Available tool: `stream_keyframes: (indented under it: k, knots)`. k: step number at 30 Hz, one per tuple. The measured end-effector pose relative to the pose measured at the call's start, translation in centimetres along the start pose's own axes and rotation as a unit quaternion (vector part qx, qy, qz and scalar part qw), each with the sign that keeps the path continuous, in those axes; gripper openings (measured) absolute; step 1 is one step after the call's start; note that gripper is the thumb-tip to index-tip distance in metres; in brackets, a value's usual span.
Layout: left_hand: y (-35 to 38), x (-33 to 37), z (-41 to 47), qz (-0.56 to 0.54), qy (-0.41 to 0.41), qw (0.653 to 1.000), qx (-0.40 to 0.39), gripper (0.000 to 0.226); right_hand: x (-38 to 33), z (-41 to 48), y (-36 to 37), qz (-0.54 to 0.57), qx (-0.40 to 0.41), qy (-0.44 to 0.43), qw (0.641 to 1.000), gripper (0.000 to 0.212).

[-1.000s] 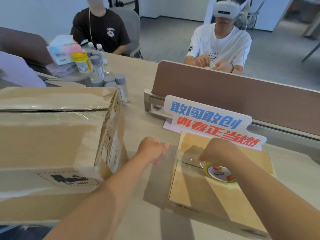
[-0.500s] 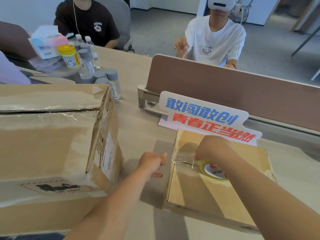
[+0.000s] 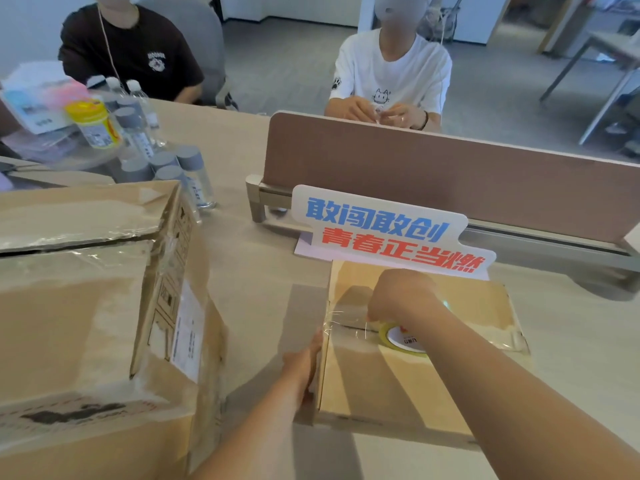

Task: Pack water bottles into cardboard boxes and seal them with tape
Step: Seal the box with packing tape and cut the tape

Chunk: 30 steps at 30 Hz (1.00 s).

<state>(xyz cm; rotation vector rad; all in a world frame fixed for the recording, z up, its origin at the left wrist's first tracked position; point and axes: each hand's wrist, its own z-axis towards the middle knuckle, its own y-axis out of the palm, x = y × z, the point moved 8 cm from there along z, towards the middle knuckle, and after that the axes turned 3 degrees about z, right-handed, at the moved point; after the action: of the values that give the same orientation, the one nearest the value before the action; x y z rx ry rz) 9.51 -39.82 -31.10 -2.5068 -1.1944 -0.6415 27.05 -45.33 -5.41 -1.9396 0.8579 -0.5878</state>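
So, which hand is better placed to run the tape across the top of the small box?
Right. The right hand grips the tape roll on top of the small box; the left hand lies flat against its left side.

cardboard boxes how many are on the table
2: a large taped box at left, and a smaller box at front right. Others may be hidden behind the large one.

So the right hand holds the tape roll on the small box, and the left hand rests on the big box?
No: the head view shows the left hand against the left side of the small box, apart from the big box. The right hand does hold the tape roll on the small box.
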Motion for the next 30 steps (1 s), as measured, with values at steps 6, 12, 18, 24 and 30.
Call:
stream_keyframes:
  k: [6, 12, 18, 24, 30]
  knots:
    - [-4.0, 11.3, -11.9, 0.105, 0.314, 0.916, 0.228, 0.024, -0.2, 0.0, -0.1, -0.013, -0.004, -0.003, 1.0, 0.022]
    - [3.7, 13.7, -15.2, 0.399, 0.499, 0.768, 0.051, 0.045, -1.2, -0.5, -0.4, -0.02, 0.005, -0.018, 1.0, 0.017]
    - [4.0, 12.3, -14.7, 0.465, 0.448, 0.757, 0.099, 0.052, -1.3, -1.3, -0.7, -0.014, 0.025, -0.007, 1.0, 0.023]
    - [5.0, 13.1, -14.5, 0.495, 0.399, 0.747, 0.195, 0.071, -0.7, -2.0, -2.0, 0.097, 0.143, -0.006, 0.985, 0.023]
    - [5.6, 11.2, -12.4, 0.484, 0.351, 0.778, 0.193, 0.063, 2.6, -3.8, -3.3, 0.469, 0.323, -0.043, 0.821, 0.022]
